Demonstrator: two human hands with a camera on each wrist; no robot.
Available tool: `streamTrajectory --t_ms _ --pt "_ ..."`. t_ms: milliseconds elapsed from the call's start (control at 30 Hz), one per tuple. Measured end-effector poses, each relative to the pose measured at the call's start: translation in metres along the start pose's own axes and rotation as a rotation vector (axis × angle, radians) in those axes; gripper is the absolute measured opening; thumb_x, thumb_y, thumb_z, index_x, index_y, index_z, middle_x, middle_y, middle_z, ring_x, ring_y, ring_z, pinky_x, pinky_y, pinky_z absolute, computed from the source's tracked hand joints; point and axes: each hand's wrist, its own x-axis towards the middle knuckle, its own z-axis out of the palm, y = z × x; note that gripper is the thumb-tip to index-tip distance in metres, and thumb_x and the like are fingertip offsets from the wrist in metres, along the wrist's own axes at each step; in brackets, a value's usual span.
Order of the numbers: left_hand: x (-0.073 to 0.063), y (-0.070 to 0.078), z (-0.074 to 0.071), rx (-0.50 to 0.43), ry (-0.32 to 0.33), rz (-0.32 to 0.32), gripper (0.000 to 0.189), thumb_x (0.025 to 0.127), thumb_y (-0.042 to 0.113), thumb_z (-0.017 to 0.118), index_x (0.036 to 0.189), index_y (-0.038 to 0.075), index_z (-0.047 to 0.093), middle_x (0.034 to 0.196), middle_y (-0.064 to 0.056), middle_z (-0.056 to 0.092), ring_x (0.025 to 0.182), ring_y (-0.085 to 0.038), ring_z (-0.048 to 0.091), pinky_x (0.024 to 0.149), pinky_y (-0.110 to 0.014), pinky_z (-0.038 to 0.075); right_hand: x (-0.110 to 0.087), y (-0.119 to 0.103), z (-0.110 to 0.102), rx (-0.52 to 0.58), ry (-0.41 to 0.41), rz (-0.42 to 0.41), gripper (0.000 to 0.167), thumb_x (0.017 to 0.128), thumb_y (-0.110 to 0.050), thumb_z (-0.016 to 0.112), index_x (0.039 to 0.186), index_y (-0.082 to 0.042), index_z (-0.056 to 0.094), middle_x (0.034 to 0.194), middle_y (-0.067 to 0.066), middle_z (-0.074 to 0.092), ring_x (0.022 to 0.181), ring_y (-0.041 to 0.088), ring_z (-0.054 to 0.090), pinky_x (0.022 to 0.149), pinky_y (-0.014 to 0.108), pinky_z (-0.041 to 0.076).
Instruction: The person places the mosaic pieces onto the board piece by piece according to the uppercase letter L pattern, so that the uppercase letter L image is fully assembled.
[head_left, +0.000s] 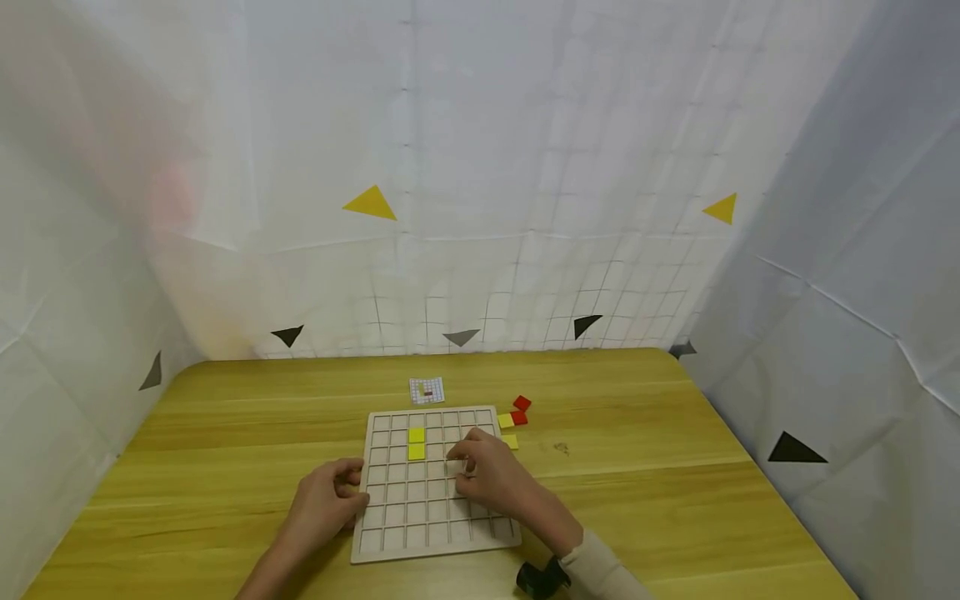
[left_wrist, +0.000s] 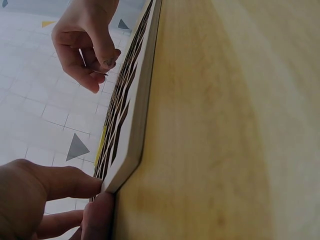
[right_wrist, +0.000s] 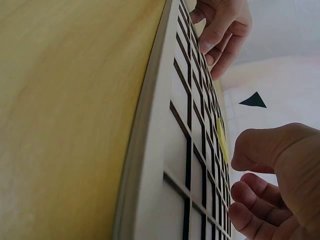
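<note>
A square wooden grid board [head_left: 394, 517] lies flat on the table. Two yellow square tiles [head_left: 416, 443] sit in adjoining cells of one column, in the upper part of the grid. At the board's left edge my left hand [head_left: 318, 502] grips the rim, thumb on top and fingers against the side. My right hand [head_left: 491, 473] is over the right half of the grid, fingers loosely bent. In the right wrist view its thumb [right_wrist: 255, 150] and fingers stand apart, with nothing showing between them.
Two loose red tiles [head_left: 522, 403] and two loose yellow tiles [head_left: 511, 442] lie by the board's upper right side. A small printed grid card [head_left: 427, 391] is behind the board. A dark device [head_left: 542, 579] sits by the right wrist. White sheets [head_left: 480, 275] hang around the table.
</note>
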Motion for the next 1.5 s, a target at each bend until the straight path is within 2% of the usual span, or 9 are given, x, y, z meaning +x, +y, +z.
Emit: streamTrajectory --t_ms 333,567,1000,1233,1500 --pt "0.000 0.002 0.000 -0.001 -0.007 0.000 0.051 0.079 -0.004 0.076 0.127 -0.005 0.062 0.102 -0.009 0.063 0.081 -0.018 0.064 0.054 -0.032 0.056 -0.005 0.004 -0.007 -0.005 0.017 -0.006 0.024 0.080 -0.001 0.071 0.104 -0.005 0.075 0.092 0.005 0.061 0.076 0.018 0.060 0.065 0.020 0.049" --pt "0.001 0.000 0.002 0.002 -0.001 0.006 0.051 0.078 -0.003 0.076 0.127 -0.004 0.063 0.101 -0.008 0.063 0.081 -0.018 0.064 0.054 -0.032 0.056 -0.009 0.007 -0.008 -0.002 0.020 0.006 0.025 0.079 -0.001 0.071 0.104 -0.005 0.074 0.092 0.005 0.061 0.075 0.014 0.058 0.063 0.020 0.048" --pt "0.000 0.000 0.001 0.009 -0.003 0.003 0.052 0.078 -0.003 0.077 0.128 -0.004 0.063 0.101 -0.008 0.063 0.081 -0.018 0.063 0.054 -0.032 0.056 -0.018 0.015 -0.014 0.003 0.047 0.013 0.025 0.078 0.002 0.071 0.103 -0.003 0.074 0.093 0.008 0.063 0.075 0.020 0.060 0.063 0.023 0.050" --pt "0.000 0.000 0.000 0.011 -0.004 0.000 0.051 0.078 -0.003 0.077 0.127 -0.003 0.063 0.101 -0.008 0.063 0.081 -0.018 0.063 0.054 -0.032 0.055 -0.022 0.022 -0.018 -0.020 0.061 0.015 0.024 0.078 0.003 0.072 0.101 -0.003 0.074 0.092 0.007 0.063 0.073 0.019 0.060 0.061 0.022 0.049" --pt "0.000 0.000 0.000 0.020 -0.003 0.001 0.051 0.078 -0.002 0.077 0.127 -0.003 0.063 0.101 -0.007 0.063 0.081 -0.018 0.063 0.054 -0.032 0.055 -0.024 0.029 -0.027 -0.034 0.053 0.044 0.026 0.078 0.003 0.071 0.103 -0.002 0.073 0.098 0.007 0.064 0.075 0.021 0.060 0.062 0.024 0.050"
